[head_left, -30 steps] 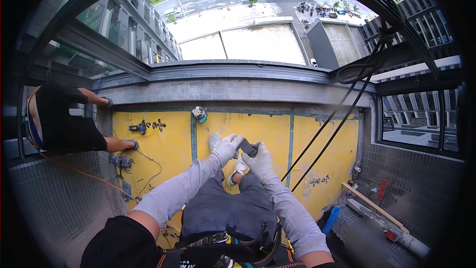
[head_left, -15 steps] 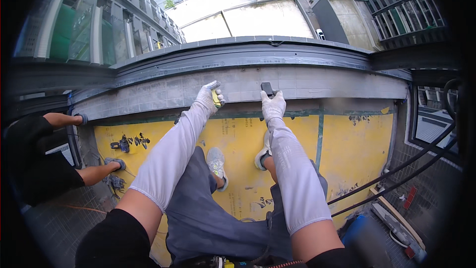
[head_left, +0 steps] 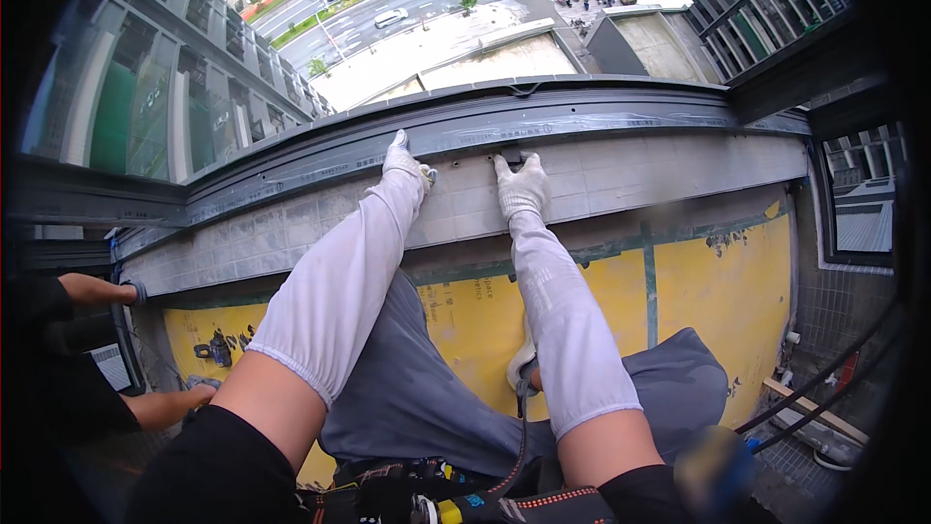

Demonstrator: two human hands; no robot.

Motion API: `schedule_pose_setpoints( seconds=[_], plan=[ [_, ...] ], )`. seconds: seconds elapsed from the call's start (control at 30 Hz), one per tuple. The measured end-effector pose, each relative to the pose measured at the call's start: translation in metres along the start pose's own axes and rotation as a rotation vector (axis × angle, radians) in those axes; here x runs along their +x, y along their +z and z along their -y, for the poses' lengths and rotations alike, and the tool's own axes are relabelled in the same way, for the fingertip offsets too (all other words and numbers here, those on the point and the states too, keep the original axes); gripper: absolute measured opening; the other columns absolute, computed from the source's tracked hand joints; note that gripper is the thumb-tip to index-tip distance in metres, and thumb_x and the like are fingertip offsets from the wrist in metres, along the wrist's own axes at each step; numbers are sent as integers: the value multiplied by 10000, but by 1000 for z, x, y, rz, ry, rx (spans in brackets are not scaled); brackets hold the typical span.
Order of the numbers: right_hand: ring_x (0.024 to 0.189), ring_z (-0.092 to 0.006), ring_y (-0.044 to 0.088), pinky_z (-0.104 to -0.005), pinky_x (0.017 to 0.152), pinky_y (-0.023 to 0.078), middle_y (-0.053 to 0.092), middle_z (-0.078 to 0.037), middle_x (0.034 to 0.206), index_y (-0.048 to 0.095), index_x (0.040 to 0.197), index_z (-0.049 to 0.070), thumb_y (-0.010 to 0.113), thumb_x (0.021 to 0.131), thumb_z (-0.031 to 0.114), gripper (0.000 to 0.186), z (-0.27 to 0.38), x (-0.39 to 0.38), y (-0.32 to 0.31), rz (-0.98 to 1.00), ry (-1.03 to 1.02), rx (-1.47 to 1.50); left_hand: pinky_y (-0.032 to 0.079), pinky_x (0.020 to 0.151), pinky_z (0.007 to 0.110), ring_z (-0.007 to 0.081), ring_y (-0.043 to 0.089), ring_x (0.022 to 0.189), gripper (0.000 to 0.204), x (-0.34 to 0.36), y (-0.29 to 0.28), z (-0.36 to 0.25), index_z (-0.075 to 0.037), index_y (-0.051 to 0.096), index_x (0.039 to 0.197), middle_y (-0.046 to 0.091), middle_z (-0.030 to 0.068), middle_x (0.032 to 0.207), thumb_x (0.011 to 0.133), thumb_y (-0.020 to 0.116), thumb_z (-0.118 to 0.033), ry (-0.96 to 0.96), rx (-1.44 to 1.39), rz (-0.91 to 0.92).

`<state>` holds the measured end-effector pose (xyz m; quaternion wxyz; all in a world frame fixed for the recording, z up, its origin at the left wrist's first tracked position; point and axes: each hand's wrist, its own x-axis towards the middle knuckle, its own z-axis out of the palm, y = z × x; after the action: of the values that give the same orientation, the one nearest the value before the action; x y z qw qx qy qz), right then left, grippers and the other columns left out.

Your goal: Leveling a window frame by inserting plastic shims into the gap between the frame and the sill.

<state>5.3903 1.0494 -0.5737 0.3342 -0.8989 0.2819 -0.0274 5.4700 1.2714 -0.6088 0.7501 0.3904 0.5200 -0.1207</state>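
Observation:
My left hand [head_left: 407, 161], in a white knit glove, is at the dark metal window frame [head_left: 320, 163] with its thumb laid up on it. Its other fingers are curled around a small yellow thing, of which barely an edge shows. To the right, my right hand [head_left: 522, 187], also gloved, grips a small black block [head_left: 512, 157] between thumb and fingers. The block sits at the frame's lower edge, above the grey tiled sill [head_left: 601, 171]; the hand partly covers it.
Beyond the frame is a steep drop to a road [head_left: 436, 15]. Yellow sheeting [head_left: 718, 282] covers the floor, with a cordless drill [head_left: 215, 349] at left. Another person's arm [head_left: 97, 289] is at far left. Black cables [head_left: 824, 398] cross at right.
Both hands have reached forward to the frame. My right hand has brought the black block from above the sill to the frame's lower edge. My view has tipped outward, showing more road.

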Motion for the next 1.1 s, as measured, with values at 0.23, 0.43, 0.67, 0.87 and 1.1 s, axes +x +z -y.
schedule_pose_setpoints(
  seconds=[0.23,0.43,0.67,0.87,1.1],
  plan=[
    [1045,-438,753,-495,943,583,782,-241,1085,683,1168,19,872,849,462,578,-27,-10,-22,43,17,25,514,600,413,214,539,596,780,-79,16,34,-81,619,1058,592,21,762,851,688,-830,-366,-41,440],
    [808,-209,716,-354,756,584,735,-107,959,697,1131,15,814,954,265,327,-26,-36,-25,-126,-297,676,633,824,532,302,693,809,664,-109,30,40,-53,673,1103,689,90,856,1024,560,-702,-399,16,774],
    [829,-213,743,-345,762,590,769,-117,948,771,1108,9,845,928,257,315,-17,-53,-48,149,-415,400,631,878,433,284,696,868,513,-83,33,53,-22,673,1196,694,127,973,1101,567,-515,-343,164,817],
    [815,-156,742,-312,780,582,785,-107,843,789,1100,-32,800,974,238,298,-30,-48,-37,324,-169,638,655,879,431,286,721,962,394,-78,36,62,-1,636,1316,700,150,1087,1141,543,-342,-202,349,762],
    [755,-98,678,-278,728,567,761,-50,851,780,1098,-13,834,956,207,268,-36,-46,-44,390,-40,794,675,896,430,297,738,1034,356,-87,38,66,-22,620,1360,690,151,1155,1147,531,-294,-171,372,744]
  ],
)
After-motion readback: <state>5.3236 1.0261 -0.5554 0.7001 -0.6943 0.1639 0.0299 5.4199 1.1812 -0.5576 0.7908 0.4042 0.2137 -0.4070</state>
